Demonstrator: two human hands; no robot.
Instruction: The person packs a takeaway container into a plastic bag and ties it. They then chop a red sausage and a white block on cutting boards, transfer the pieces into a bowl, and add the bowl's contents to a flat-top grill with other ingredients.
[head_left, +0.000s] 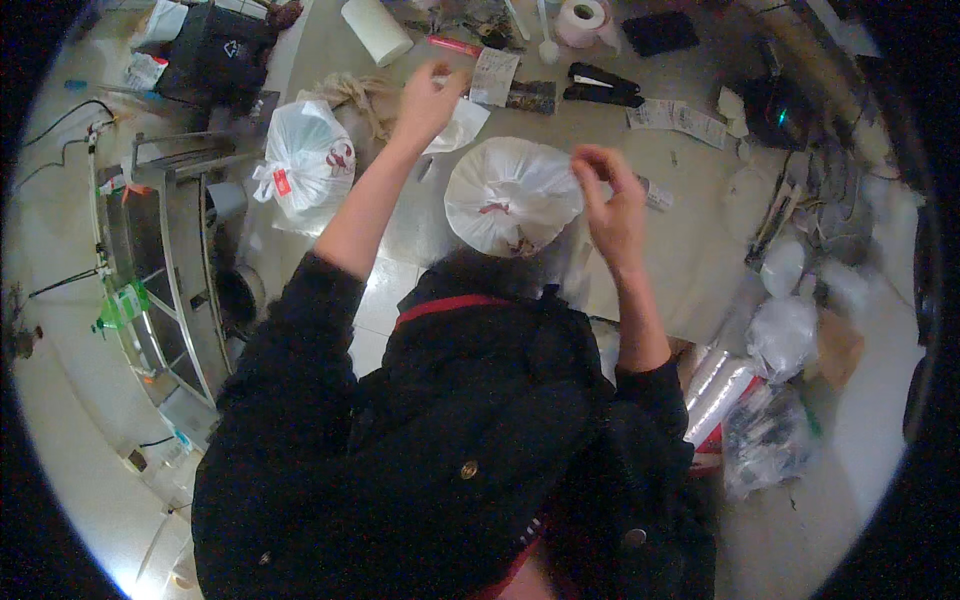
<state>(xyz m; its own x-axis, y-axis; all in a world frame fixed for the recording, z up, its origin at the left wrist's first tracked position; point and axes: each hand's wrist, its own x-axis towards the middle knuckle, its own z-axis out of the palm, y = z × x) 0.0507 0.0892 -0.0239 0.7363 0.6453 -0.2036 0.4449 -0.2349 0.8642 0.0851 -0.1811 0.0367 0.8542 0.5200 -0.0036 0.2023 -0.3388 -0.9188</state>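
Note:
A round, full white plastic bag (514, 195), gathered at the top and bearing a reddish print, sits on the table in front of me. At its right edge is my right hand (613, 199), fingers curled and fingertips overlapping the bag's side; whether they grip the plastic is unclear. My left hand (431, 105) reaches farther forward, fingers bent, over a white paper sheet (461, 126) and beside a printed paper slip (495, 77). Something small and pale shows at its fingertips, too blurred to name. Another white plastic bag (311, 157), knotted and with a red label, stands left of my forearm.
A black stapler (601, 85) lies ahead, near more printed slips (679, 122). Farther back are a paper roll (583, 19), a white cylinder (377, 31) and a white spoon (548, 49). A metal frame (176, 277) stands left; plastic-wrapped goods (769, 435) lie right.

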